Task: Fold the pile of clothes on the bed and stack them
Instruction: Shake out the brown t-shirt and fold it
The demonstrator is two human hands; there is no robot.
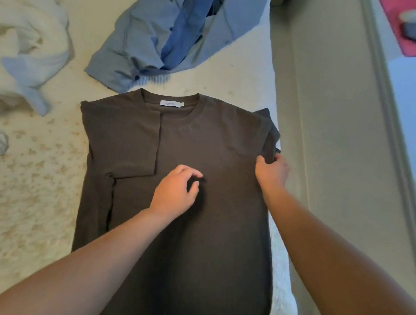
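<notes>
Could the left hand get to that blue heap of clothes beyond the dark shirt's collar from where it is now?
Probably yes. The left hand hovers over the middle of the dark shirt, fingers loosely curled and holding nothing, and only flat shirt lies between it and the blue heap. It would likely need a lean forward.

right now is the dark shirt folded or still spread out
Partly folded: the dark shirt lies flat, its left sleeve folded in; the right hand grips the right sleeve.

dark shirt (221,158) flat on bed (32,184); right hand (272,171) gripping sleeve (271,139)
</notes>
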